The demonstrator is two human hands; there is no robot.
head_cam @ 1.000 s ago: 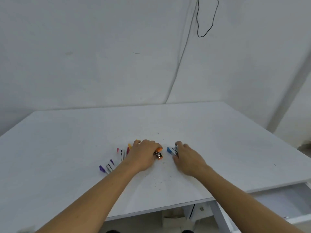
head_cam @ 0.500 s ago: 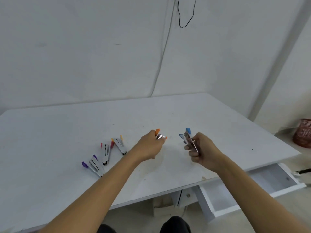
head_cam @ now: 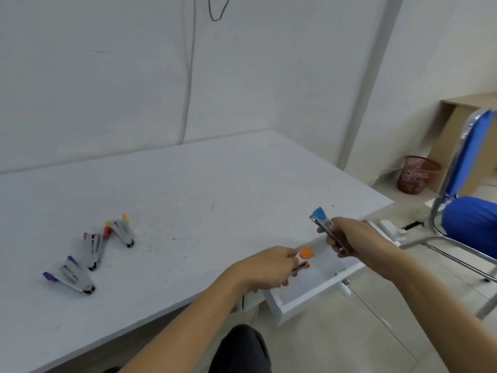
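Observation:
My left hand grips a metal clip with orange tips above the open white drawer at the table's front right. My right hand holds a metal clip with blue tips, raised over the drawer's far side. Three more clips lie on the white table at the left: one with yellow tips, one with pink tips and one with purple tips.
A blue chair with a chrome frame stands on the floor to the right. A red wire bin sits by the wall behind it. A black cable hangs on the wall. My dark-clothed knee shows below the table edge.
Both hands lifted their clips off the table and carried them right, over the open drawer. The view swung to the right, bringing in the chair and bin.

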